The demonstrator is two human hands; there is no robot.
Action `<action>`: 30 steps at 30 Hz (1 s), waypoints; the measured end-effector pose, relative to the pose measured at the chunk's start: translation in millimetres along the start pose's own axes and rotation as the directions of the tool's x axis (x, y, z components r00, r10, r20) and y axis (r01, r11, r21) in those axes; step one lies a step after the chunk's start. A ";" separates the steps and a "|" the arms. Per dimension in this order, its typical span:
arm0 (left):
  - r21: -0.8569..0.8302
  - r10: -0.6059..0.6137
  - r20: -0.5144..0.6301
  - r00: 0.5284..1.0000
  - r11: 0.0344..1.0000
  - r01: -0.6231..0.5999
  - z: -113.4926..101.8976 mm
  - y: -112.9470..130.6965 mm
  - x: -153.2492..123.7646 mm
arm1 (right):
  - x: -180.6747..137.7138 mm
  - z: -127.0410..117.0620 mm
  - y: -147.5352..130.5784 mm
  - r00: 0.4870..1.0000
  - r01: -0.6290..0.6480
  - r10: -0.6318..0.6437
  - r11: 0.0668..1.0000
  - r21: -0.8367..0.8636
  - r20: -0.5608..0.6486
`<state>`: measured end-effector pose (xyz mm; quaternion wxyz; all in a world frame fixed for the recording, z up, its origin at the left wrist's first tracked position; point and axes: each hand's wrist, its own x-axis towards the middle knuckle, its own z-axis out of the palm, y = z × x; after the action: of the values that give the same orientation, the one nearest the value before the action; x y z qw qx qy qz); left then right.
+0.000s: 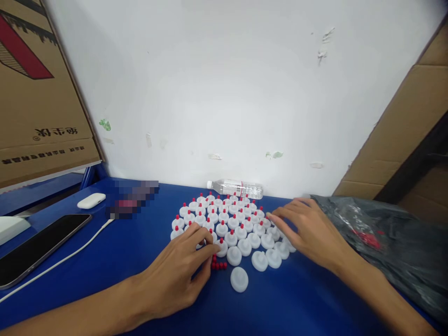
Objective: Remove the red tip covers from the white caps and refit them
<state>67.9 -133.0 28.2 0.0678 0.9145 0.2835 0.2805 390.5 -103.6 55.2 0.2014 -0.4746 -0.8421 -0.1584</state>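
The loose red caps (221, 265) lie on your side of the bottle (234, 188), near row roughly parallel to it, just beside your curled left hand (184, 268) — right hand (305, 228) farther off, fingers bent by the white pieces (234, 255) — whether either pinches anything, I can't tell.

Around my blue tabletop (87, 273)

A clear plastic bottle with a white cap (235, 188) lies sideways near the scuffed white wall (210, 93). At my left, a dark rectangular phone (42, 252) sits between a rounded white case (91, 201) and a thin white cable (75, 252). Printed brown cardboard (52, 107) stands left; plain brown cardboard (392, 121), right.
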 end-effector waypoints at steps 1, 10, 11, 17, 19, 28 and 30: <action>-0.003 0.001 0.004 1.000 1.000 -0.001 0.2 -0.5 -0.3 | 0.1 0.0 2.2 1.000 -0.029 0.029 0.999 -0.045 0.001; 0.056 0.030 0.026 0.999 0.998 -0.031 5.2 -10.1 -0.8 | -9.8 19.2 14.3 0.983 -0.030 0.064 0.981 -0.191 0.173; 0.061 0.039 0.015 0.999 0.997 -0.040 5.9 -10.9 -0.5 | -9.9 19.5 14.3 0.982 -0.023 0.059 0.980 -0.196 0.179; 0.095 0.016 0.000 1.000 0.995 -0.015 7.4 -11.3 -0.7 | -3.7 8.4 7.9 0.990 -0.069 0.072 0.997 -0.024 0.119; 0.109 0.002 0.012 1.000 0.994 -0.003 7.1 -10.9 -0.9 | -3.1 6.3 3.9 0.986 -0.064 0.052 0.995 0.073 0.158; 0.072 -0.009 0.046 0.999 0.997 0.006 7.1 -12.2 0.0 | -4.8 11.7 -1.1 0.973 -0.068 0.025 0.981 0.181 0.229; 0.070 -0.013 0.032 0.999 0.997 0.011 5.3 -9.8 0.7 | -3.6 8.2 -0.9 0.991 -0.036 0.015 0.987 0.158 0.131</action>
<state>66.6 -124.3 21.2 0.0421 0.9191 0.2973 0.2552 389.9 -103.0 46.2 0.1857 -0.4770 -0.8572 -0.0567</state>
